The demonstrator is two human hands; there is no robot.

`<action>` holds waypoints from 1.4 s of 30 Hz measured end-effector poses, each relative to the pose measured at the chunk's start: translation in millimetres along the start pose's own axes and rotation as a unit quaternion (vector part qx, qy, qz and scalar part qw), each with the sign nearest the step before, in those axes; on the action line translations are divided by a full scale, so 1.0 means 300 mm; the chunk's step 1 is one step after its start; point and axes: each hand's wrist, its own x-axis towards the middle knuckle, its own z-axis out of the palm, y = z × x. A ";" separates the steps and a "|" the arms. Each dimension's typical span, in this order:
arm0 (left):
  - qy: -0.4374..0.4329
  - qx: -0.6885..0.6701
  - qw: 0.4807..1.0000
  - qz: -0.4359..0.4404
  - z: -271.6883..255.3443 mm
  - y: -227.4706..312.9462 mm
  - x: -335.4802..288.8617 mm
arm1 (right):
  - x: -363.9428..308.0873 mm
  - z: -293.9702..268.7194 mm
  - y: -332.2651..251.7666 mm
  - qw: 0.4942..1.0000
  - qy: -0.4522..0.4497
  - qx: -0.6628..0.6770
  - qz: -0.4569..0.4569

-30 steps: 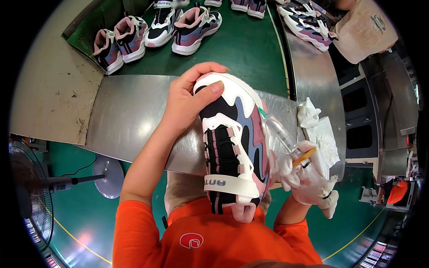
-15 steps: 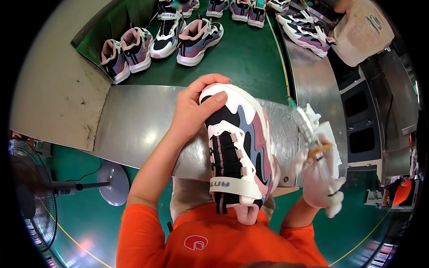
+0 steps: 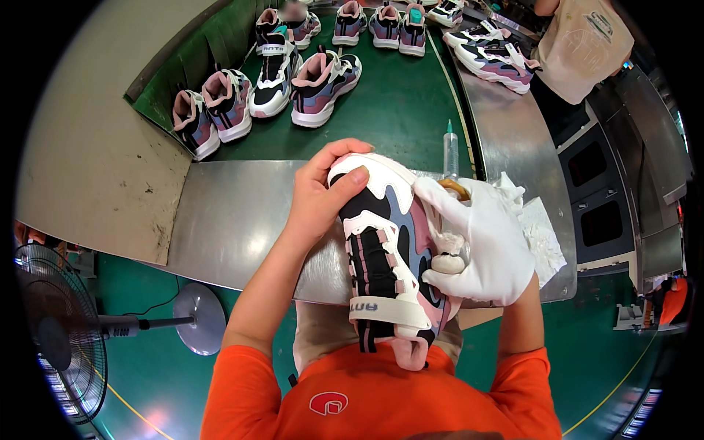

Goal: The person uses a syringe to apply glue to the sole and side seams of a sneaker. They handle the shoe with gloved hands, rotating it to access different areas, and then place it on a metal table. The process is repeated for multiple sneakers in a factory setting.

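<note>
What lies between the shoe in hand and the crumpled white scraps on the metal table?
The gloved right hand lies between the shoe and the crumpled white scraps, as the head view shows.

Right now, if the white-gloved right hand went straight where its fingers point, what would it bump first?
Probably the white, black, blue and pink sneaker in the bare left hand; the white-gloved right hand looks near it, maybe touching. Depth is unclear.
</note>
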 end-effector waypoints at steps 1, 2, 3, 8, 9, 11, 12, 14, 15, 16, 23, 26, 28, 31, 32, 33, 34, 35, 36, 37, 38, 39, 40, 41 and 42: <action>-0.001 -0.003 1.000 -0.001 0.001 -0.001 0.001 | 0.002 -0.003 -0.001 1.000 -0.012 -0.004 0.007; -0.001 -0.005 1.000 -0.001 0.000 -0.001 0.002 | 0.005 -0.005 -0.003 1.000 -0.021 -0.012 0.012; -0.001 0.005 1.000 -0.001 0.002 -0.003 0.001 | 0.004 -0.009 -0.003 0.999 -0.030 -0.020 0.016; 0.000 0.016 1.000 -0.002 0.000 -0.006 -0.004 | 0.002 -0.013 -0.009 0.999 -0.011 -0.033 0.012; 0.000 0.025 1.000 -0.002 -0.001 -0.006 -0.004 | 0.001 -0.013 -0.007 1.000 -0.006 -0.029 0.010; 0.000 0.031 1.000 -0.001 0.000 -0.006 -0.003 | -0.002 -0.017 0.003 1.000 -0.008 -0.018 0.015; 0.000 0.028 1.000 0.000 0.001 -0.005 -0.003 | -0.007 -0.019 0.007 1.000 -0.002 -0.017 0.008; 0.000 0.012 1.000 0.001 0.001 -0.003 -0.001 | -0.018 -0.025 0.021 0.999 0.034 0.008 -0.011; -0.001 0.016 1.000 0.005 0.001 -0.003 0.000 | -0.024 -0.028 0.029 0.998 0.050 0.019 -0.024; -0.002 0.018 1.000 0.008 0.001 -0.003 -0.001 | -0.029 -0.032 0.038 0.996 0.070 0.058 -0.012; 0.004 0.009 1.000 0.008 -0.001 -0.008 -0.005 | 0.022 0.036 0.054 0.959 0.206 0.141 0.133; 0.008 0.017 1.000 0.007 0.000 -0.008 -0.006 | 0.084 0.065 0.042 0.949 0.257 0.118 0.135; 0.002 0.014 1.000 0.014 0.000 -0.009 -0.005 | 0.135 0.080 0.042 0.950 0.283 -0.005 0.132; 0.002 0.016 1.000 0.015 -0.002 -0.011 -0.005 | 0.173 0.114 0.029 0.935 0.314 -0.097 0.131; 0.002 0.018 1.000 0.015 -0.003 -0.011 -0.005 | 0.171 0.116 0.030 0.931 0.322 -0.111 0.133; -0.002 0.011 1.000 0.014 -0.004 -0.012 -0.005 | 0.167 0.119 0.033 0.929 0.326 -0.116 0.133; -0.004 0.004 1.000 0.013 -0.004 -0.012 -0.006 | 0.165 0.121 0.036 0.925 0.334 -0.120 0.133; -0.003 -0.003 1.000 0.010 -0.004 -0.012 -0.007 | 0.162 0.122 0.040 0.922 0.342 -0.124 0.132; -0.003 0.003 1.000 0.017 -0.004 -0.011 -0.007 | 0.163 0.121 0.044 0.916 0.356 -0.129 0.133; -0.003 0.008 1.000 0.022 -0.004 -0.011 -0.006 | 0.164 0.119 0.048 0.910 0.370 -0.134 0.134; 0.000 0.012 1.000 0.024 -0.002 -0.011 -0.006 | 0.165 0.116 0.050 0.908 0.373 -0.127 0.142; 0.000 0.014 1.000 0.026 0.000 -0.011 -0.008 | 0.168 0.113 0.050 0.905 0.374 -0.165 0.113; 0.003 0.016 1.000 0.025 0.001 -0.010 -0.008 | 0.170 0.108 0.049 0.903 0.377 -0.181 0.102; 0.007 0.016 1.000 0.025 0.003 -0.009 -0.009 | 0.171 0.105 0.044 0.901 0.373 -0.205 0.081; 0.005 0.019 0.999 0.029 0.003 -0.008 -0.008 | 0.173 0.102 0.038 0.897 0.373 -0.230 0.054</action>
